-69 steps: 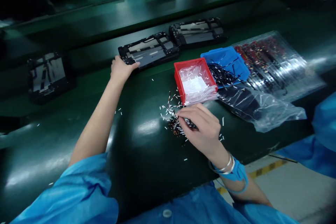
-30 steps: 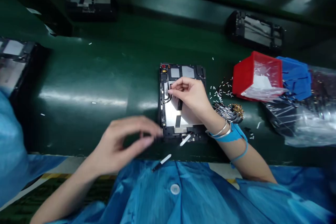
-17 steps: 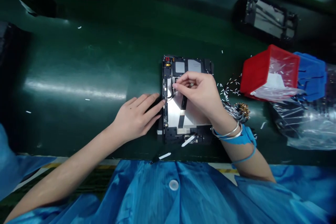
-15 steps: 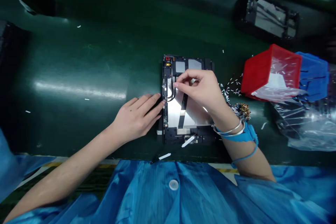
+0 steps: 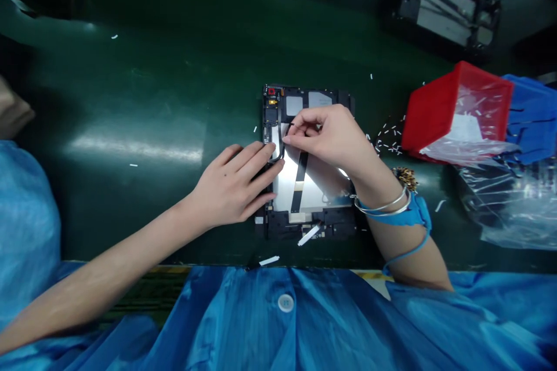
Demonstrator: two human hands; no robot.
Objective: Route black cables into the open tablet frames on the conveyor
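The counter [image 5: 165,98] stretches farthest left of the fingers, so moving room seems greatest there; its near edge runs between them and the wearer. The open device [image 5: 313,188] lies beneath the fingers, the red bin [image 5: 430,110] to their right. The left hand's [image 5: 235,182] slightly spread fingers rest across the device's left edge, likely steadying it; the right hand's [image 5: 333,133] pinch the black cable [image 5: 282,151], apparently controlling its curve.
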